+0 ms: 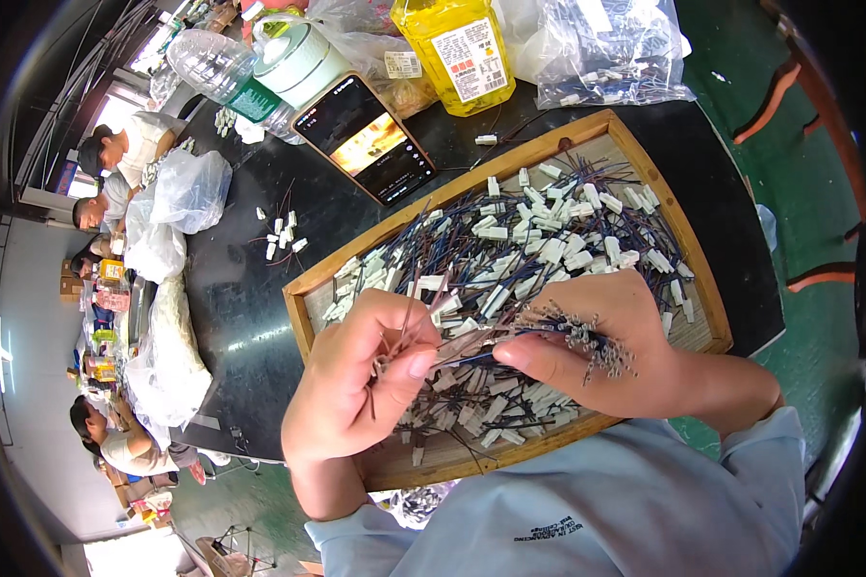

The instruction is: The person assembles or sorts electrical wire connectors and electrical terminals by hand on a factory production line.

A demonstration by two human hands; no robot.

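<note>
Above a wooden-framed tray [671,207], my two hands work close together. My right hand [635,332] is closed round a bundle of thin wires [592,346], whose crimped metal ends fan out past the thumb. My left hand [351,370] pinches several thin brownish wires between thumb and fingers. Some strands stretch across the gap between the hands; whether they belong to the same bundle I cannot tell. Under both hands the tray holds a heap of white plastic connectors [548,252] with dark blue and brown wire leads.
Behind the tray on the black table [250,279] stand a lit phone [370,144], a yellow bottle [464,62], a clear water bottle [207,67] and a plastic bag [611,58]. A few loose connectors [281,236] lie left. Several people sit along the far left, beside plastic bags [191,188].
</note>
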